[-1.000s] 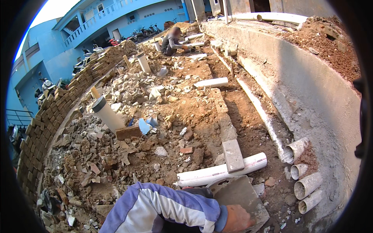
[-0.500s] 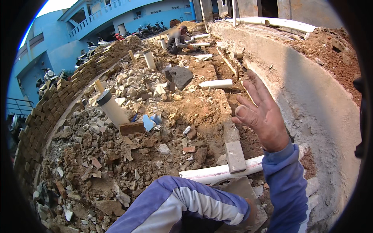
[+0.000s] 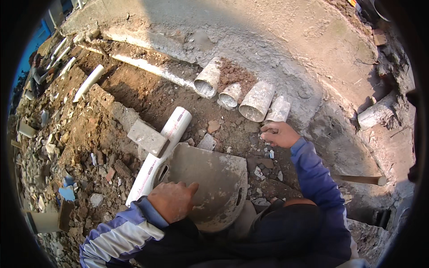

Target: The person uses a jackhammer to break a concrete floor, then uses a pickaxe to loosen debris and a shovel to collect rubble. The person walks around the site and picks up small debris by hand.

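My left hand [image 3: 173, 202] hovers over or rests on the near left side of a cement-smeared grey tub-like piece [image 3: 208, 174] with slotted handles. Its back faces up, the forefinger sticks out, and the other fingers are partly hidden; no object shows in it. My right hand [image 3: 279, 135] is held just below the mouth of a whitish pipe stub [image 3: 279, 109], its fingers bent together; whatever they hold, if anything, is too small to make out. Left of the grey piece lies a white plastic pipe [image 3: 178, 123], with a grey block [image 3: 147, 137] across it.
More cement-crusted pipe stubs [image 3: 257, 102] protrude from the concrete wall [image 3: 268, 35]. A trench [image 3: 138, 85] runs along it. Rubble [image 3: 96, 198] covers the left side. A person [image 3: 38, 76] crouches at far left. A wooden stake [image 3: 362, 179] juts out at right.
My view has swung right and down toward the wall and pipe stubs. My right hand, raised with fingers spread before, is now low with bent fingers. My left hand has come into view.
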Demonstrator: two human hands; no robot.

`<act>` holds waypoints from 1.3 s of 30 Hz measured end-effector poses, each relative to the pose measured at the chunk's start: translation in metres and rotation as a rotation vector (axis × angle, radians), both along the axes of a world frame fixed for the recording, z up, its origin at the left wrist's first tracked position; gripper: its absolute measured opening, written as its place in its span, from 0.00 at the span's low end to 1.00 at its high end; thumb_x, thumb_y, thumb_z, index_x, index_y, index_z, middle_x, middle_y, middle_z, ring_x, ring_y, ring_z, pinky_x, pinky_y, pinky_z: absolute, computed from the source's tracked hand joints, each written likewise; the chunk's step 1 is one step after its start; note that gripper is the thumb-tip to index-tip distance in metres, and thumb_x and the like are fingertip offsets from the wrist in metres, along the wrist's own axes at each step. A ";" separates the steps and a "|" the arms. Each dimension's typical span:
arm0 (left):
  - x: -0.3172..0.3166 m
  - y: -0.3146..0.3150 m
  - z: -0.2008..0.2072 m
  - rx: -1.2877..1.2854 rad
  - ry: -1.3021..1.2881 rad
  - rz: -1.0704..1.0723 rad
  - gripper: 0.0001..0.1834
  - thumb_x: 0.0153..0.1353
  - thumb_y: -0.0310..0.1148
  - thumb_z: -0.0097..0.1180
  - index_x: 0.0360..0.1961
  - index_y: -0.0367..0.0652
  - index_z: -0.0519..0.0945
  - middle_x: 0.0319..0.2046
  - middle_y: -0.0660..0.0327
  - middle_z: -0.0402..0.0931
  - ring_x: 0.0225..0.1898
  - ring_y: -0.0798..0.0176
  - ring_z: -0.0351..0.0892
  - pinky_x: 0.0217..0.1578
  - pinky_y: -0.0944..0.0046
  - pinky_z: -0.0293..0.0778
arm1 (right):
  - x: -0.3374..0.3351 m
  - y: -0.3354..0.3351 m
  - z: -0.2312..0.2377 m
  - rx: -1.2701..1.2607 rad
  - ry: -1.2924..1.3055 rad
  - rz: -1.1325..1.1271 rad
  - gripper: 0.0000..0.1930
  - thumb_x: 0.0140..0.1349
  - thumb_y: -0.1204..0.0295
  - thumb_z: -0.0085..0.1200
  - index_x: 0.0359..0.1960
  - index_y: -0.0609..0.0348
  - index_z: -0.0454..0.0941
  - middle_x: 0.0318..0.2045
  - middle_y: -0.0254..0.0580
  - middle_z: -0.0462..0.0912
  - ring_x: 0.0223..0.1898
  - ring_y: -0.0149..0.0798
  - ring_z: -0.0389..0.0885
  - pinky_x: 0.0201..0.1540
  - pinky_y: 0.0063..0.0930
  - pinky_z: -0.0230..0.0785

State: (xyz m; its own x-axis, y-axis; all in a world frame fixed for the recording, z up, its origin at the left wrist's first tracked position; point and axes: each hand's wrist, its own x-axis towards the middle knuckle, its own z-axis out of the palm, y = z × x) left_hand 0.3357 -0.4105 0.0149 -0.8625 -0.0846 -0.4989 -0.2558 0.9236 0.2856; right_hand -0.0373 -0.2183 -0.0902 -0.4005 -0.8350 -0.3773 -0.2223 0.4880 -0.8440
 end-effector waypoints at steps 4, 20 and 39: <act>-0.008 -0.004 0.005 0.051 -0.001 0.015 0.28 0.60 0.42 0.57 0.59 0.42 0.70 0.35 0.43 0.79 0.37 0.40 0.82 0.38 0.48 0.78 | 0.001 0.062 -0.074 0.131 0.207 -0.410 0.30 0.55 0.56 0.67 0.52 0.66 0.78 0.35 0.49 0.85 0.37 0.39 0.84 0.43 0.33 0.76; -0.021 -0.004 -0.003 0.047 -0.057 0.154 0.27 0.59 0.40 0.58 0.57 0.41 0.71 0.38 0.42 0.80 0.40 0.40 0.81 0.42 0.49 0.78 | 0.048 0.006 -0.172 0.696 0.489 0.375 0.52 0.41 0.49 0.69 0.71 0.30 0.56 0.75 0.36 0.45 0.75 0.55 0.38 0.62 0.86 0.38; -0.002 -0.021 -0.026 0.081 -0.169 0.176 0.28 0.60 0.38 0.55 0.60 0.36 0.69 0.38 0.40 0.79 0.42 0.38 0.79 0.45 0.45 0.75 | 0.027 0.076 -0.174 0.686 0.453 0.283 0.49 0.38 0.37 0.66 0.62 0.51 0.72 0.58 0.49 0.75 0.61 0.51 0.72 0.63 0.46 0.65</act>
State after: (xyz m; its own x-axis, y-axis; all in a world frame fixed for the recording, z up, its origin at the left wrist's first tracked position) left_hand 0.3341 -0.4319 -0.0114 -0.7418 -0.1804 -0.6459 -0.4613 0.8364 0.2961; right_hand -0.0107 -0.1426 -0.2646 -0.4459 -0.5722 -0.6883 -0.6553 0.7325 -0.1844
